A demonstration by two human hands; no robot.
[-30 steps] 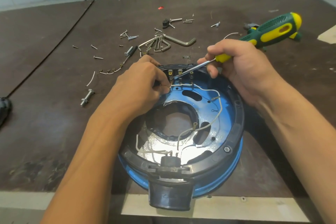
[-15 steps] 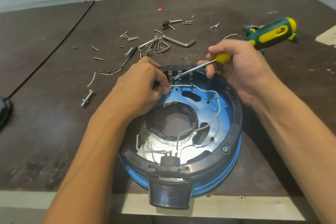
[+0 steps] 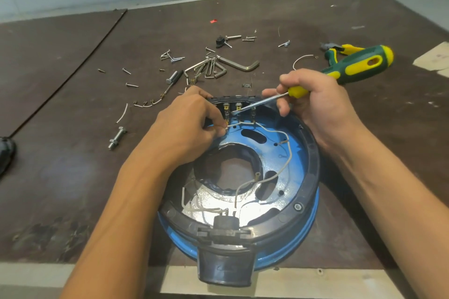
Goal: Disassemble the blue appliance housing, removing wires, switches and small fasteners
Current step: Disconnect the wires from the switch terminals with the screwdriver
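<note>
Fingers of left hand pinch white wire, frame centre; right hand grips screwdriver. Slipping blade could stab fingers.

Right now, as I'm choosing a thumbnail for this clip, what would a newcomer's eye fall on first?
The round, black-rimmed blue appliance housing fills the near centre of the table. Over its far side the right hand grips a green-and-yellow screwdriver, tip at the switch terminals, while the left hand pinches a white wire. Beyond lie loose screws and hex keys.
</note>
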